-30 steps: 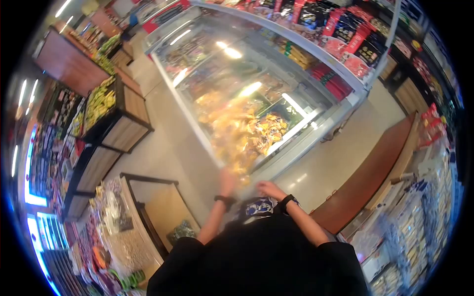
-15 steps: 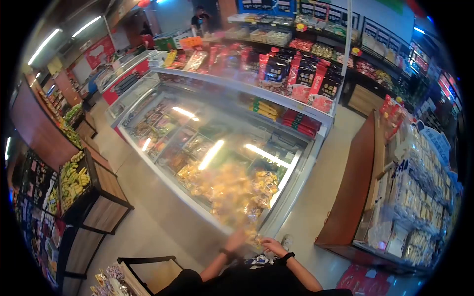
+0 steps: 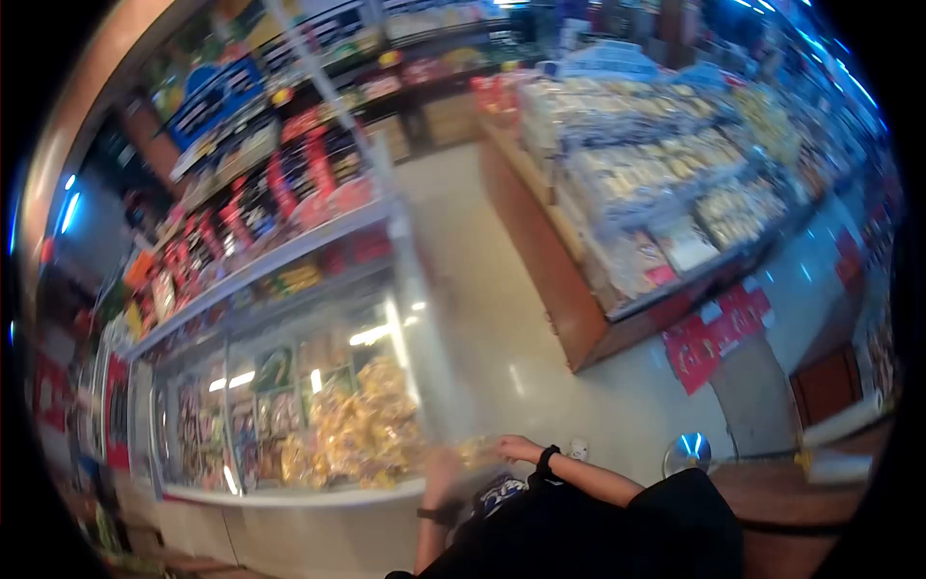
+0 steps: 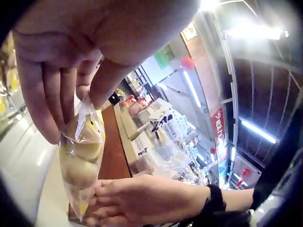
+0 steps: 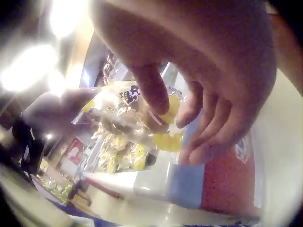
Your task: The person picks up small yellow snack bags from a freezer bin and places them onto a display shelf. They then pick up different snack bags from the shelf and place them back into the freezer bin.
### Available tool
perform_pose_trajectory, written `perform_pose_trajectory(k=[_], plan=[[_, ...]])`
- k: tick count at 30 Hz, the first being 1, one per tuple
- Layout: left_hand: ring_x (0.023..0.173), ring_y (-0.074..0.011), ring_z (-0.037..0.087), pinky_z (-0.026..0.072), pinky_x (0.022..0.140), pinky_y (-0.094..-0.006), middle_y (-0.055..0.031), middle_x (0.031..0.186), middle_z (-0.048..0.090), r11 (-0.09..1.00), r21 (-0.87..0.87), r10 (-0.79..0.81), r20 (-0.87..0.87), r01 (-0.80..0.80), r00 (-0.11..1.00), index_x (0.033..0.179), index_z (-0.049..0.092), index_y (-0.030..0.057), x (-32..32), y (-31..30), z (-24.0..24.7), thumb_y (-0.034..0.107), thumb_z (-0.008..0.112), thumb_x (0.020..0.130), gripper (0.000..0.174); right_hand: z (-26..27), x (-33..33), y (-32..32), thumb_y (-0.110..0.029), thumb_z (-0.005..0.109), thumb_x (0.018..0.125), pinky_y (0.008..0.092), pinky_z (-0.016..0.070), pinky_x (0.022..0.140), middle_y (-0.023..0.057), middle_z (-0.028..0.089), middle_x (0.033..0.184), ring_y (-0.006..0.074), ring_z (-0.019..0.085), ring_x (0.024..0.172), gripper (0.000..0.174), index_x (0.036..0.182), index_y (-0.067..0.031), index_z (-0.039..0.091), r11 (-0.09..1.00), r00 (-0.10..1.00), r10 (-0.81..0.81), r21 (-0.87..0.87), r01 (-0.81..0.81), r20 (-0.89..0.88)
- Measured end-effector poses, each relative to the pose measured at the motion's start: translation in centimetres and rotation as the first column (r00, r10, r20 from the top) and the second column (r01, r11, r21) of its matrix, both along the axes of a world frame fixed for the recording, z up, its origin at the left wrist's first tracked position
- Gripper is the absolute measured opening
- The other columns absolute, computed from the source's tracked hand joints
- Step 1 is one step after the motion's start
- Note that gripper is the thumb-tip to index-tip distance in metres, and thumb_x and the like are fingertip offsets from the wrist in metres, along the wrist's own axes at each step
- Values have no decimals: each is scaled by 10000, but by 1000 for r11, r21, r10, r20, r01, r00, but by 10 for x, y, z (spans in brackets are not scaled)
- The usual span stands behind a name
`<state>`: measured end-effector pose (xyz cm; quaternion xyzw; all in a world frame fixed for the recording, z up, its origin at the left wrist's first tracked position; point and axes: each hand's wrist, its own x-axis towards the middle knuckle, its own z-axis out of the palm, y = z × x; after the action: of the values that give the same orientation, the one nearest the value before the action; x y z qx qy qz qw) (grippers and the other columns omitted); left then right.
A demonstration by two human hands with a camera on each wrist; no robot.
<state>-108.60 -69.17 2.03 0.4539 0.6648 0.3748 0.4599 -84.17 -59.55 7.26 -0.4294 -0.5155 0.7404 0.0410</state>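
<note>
A clear plastic snack packet [image 4: 80, 165] with pale yellowish rounded pieces inside hangs between my two hands. My left hand [image 4: 85, 56] pinches its gathered top end between thumb and fingertips. At the opposite end is my right hand [image 4: 137, 198], its thumb and forefinger on the packet's edge. Dark lettering and yellow corners show on the packet [image 5: 132, 104] in the right wrist view, where the right hand [image 5: 203, 85] pinches a yellow corner. In the head view the left hand [image 3: 444, 478] is blurred, with the right hand [image 3: 521, 449] beside it.
A glass-topped chest freezer [image 3: 280, 497] stands at the left, holding a heap of yellow packets [image 3: 357, 425]. Red and black bags [image 3: 309, 174] line the shelf above. To the right, a wooden-sided display [image 3: 540, 241] carries many wrapped packs, with tiled floor [image 3: 444, 212] between.
The head view has turned right, so the freezer now lies at the left and the wooden-sided display nearer the middle. Both hands stay close together at the packet in front of the body.
</note>
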Motion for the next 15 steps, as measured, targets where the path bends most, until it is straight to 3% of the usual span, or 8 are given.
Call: perform_pose_trajectory(k=[2, 3, 5, 7, 9, 10, 12, 15], plan=[[703, -84, 533, 431, 592, -243, -12, 822, 606, 1000, -14, -25, 52, 26, 998, 908, 547, 63, 17, 12, 9, 123, 611, 900, 88, -2, 19, 3, -267, 564, 895, 302, 524, 658, 43, 623, 888, 147, 620, 755, 225, 969, -55, 584, 1000, 996, -12, 28, 10, 90], [703, -88, 543, 435, 588, -244, -12, 812, 605, 997, -18, -69, 31, 69, 997, 909, 548, 65, 25, 17, 11, 123, 608, 901, 83, 11, 32, -2, -549, 585, 853, 313, 499, 637, 63, 690, 887, 182, 626, 760, 520, 1100, -108, 705, 995, 991, -84, 72, 76, 107], [701, -95, 564, 443, 579, -245, -13, 794, 605, 991, -31, -133, -14, 132, 991, 911, 549, 70, 48, 27, 16, 123, 602, 905, 75, 43, 62, -2, -545, 594, 856, 314, 492, 650, 53, 681, 861, 176, 618, 751, 515, 1096, -102, 702, 983, 995, -66, 173, 53, 71], [706, -105, 583, 458, 588, -251, -15, 787, 602, 992, -48, -111, 99, 116, 989, 918, 550, 61, 87, 40, 39, 120, 590, 911, 72, 27, 86, -1, -289, 543, 924, 309, 533, 647, 41, 643, 812, 157, 645, 726, 303, 1064, -33, 625, 983, 984, -178, 39, 178, 4], [734, -125, 614, 485, 614, -263, -26, 819, 614, 981, -117, -127, 232, 157, 964, 971, 565, 24, 133, 58, 93, 108, 566, 920, 99, 23, 120, 9, -283, 554, 921, 305, 528, 652, 41, 638, 801, 154, 642, 732, 293, 1025, -24, 644, 989, 992, -122, 84, 120, 18], [769, -144, 606, 487, 641, -292, -64, 852, 623, 975, -139, -143, 202, 172, 969, 973, 574, 10, 147, 60, 86, 133, 564, 918, 135, 21, 137, 11, -279, 559, 919, 303, 526, 655, 41, 636, 795, 152, 640, 735, 289, 1006, -20, 653, 990, 995, -98, 103, 94, 28], [839, -181, 590, 489, 696, -351, -139, 917, 640, 961, -166, -196, 155, 221, 968, 977, 591, -18, 180, 79, 68, 183, 559, 913, 213, 12, 173, 17, -261, 558, 917, 300, 522, 645, 47, 642, 811, 148, 632, 728, 276, 988, -16, 664, 958, 959, -280, 80, 276, 42], [824, -141, 635, 497, 696, -262, -81, 913, 658, 925, -239, -276, 113, 296, 954, 1032, 575, -12, 241, 102, 58, 102, 554, 922, 160, -15, 234, 18, -238, 553, 913, 299, 515, 630, 57, 653, 828, 141, 622, 713, 260, 983, -16, 669, 919, 915, -382, 158, 361, 134]])
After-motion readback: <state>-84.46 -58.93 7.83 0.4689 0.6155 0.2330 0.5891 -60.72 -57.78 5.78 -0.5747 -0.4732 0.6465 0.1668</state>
